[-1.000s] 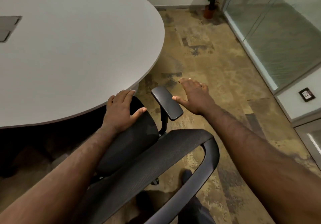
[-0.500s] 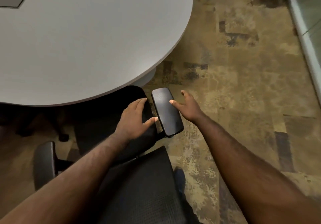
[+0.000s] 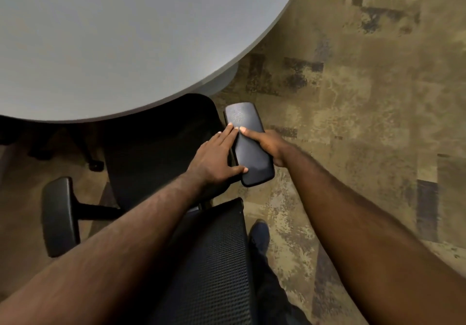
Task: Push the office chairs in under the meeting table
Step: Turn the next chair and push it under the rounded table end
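Note:
A black office chair stands at the rounded end of the grey meeting table [image 3: 113, 47], its seat [image 3: 156, 143] partly under the table edge. Both my hands are on the chair's right armrest [image 3: 240, 115]. My left hand [image 3: 216, 155] lies along its inner edge with straight fingers, the thumb reaching across the near end. My right hand [image 3: 267, 143] grips the armrest from the outer side, thumb on top and fingers hidden beneath. The mesh backrest [image 3: 214, 261] is directly below me.
The chair's left armrest [image 3: 59, 216] sticks out at the lower left. A caster [image 3: 97, 165] of another chair shows in the shadow under the table. The table's pedestal [image 3: 224, 77] is just beyond the seat. My shoe [image 3: 259, 233] stands on patterned carpet [image 3: 353, 122] at the right.
My left hand moved from the seat onto the right armrest. My right hand closed round the armrest's outer side. The view tilted further down over the chair.

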Motion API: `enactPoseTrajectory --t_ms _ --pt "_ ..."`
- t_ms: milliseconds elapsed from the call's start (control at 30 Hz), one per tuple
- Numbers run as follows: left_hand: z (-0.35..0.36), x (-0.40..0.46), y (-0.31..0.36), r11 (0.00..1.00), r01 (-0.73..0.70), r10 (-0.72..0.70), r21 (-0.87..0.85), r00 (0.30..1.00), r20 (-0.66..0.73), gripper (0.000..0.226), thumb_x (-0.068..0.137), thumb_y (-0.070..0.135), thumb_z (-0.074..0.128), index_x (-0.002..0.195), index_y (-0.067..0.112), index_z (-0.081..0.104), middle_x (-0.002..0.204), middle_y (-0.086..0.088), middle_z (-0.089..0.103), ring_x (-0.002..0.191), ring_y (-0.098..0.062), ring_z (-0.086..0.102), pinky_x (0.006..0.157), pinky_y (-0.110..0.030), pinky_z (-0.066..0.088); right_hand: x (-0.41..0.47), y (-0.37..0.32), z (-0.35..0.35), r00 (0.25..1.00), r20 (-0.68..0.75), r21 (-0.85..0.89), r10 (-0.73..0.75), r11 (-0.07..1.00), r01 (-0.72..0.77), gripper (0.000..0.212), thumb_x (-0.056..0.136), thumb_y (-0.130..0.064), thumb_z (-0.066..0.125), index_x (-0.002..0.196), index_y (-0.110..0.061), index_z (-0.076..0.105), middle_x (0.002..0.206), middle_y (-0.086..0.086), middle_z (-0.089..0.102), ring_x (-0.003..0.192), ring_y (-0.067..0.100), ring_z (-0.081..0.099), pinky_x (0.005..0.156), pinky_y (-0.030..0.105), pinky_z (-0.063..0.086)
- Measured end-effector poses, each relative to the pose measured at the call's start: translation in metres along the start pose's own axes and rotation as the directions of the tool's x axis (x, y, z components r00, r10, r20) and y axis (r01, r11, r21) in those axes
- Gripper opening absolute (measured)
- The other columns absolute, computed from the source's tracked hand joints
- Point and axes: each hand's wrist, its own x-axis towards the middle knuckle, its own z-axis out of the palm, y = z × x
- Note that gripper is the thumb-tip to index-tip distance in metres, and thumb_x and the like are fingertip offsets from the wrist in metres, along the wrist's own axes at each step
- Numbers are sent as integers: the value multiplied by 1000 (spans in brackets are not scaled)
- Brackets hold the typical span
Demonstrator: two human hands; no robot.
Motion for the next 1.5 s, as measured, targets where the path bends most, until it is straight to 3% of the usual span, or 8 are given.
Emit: enactPoseTrajectory --t_ms 200,467,667,933,1133,1233,1367,1500 --pt "8 2 -3 1000 2 -2 7 1000 -3 114 72 61 72 156 27 3 164 7 -2 150 -21 8 119 -49 16 12 6 -3 982 158 78 100 991 -113 61 67 -49 82 115 -12 70 109 13 72 101 31 69 93 48 52" --pt "12 4 -10 1000 -9 9 17 999 -42 111 70 63 72 154 33 6 163 12 0 150 -19 4 119 -50 6 21 1 -12 932 323 47 166 981 -191 55 70 -24 77 120 -5 65 114 19 69 103 35 67 90 49 52" --pt "35 6 -12 990 24 -17 135 999 -52 111 72 66 68 155 31 4 163 10 1 150 -19 0 119 -51 1 36 17 -12 928 310 45 205 972 -230 42 78 -18 70 118 -4 65 113 19 70 100 34 68 84 45 54" --pt "68 17 -23 969 74 -73 237 997 -15 111 73 72 62 155 30 0 164 10 0 150 -22 -2 117 -50 -8 62 47 -14 925 289 14 247 965 -262 50 75 -17 73 122 -3 63 118 21 67 109 39 64 96 54 49" --pt "90 24 -22 960 94 -96 262 995 -4 112 73 71 62 155 24 1 164 4 4 150 -26 3 118 -51 -7 76 69 -17 937 246 4 247 967 -255 52 72 -17 76 120 -5 64 114 18 69 104 36 67 93 52 51" --pt "91 24 -25 963 103 -104 248 995 -9 112 73 72 61 155 25 0 164 5 3 150 -27 4 118 -52 -6 75 67 -17 955 213 -14 208 978 -210 55 67 -17 80 119 -7 65 111 15 71 101 35 68 91 52 53" --pt "88 23 -21 969 137 -141 206 990 9 113 73 69 64 155 27 -1 164 8 0 150 -23 3 117 -54 -4 64 63 -6 999 -48 -166 -24 986 15 70 67 -21 86 127 -18 51 117 3 66 98 22 67 84 41 56" --pt "76 18 -19 975 187 -187 118 982 -7 113 73 69 64 155 25 -1 164 6 2 150 -21 5 118 -54 3 46 59 -2 943 -53 -583 -330 776 239 97 73 -39 80 149 -13 26 149 11 39 133 26 42 108 44 39"
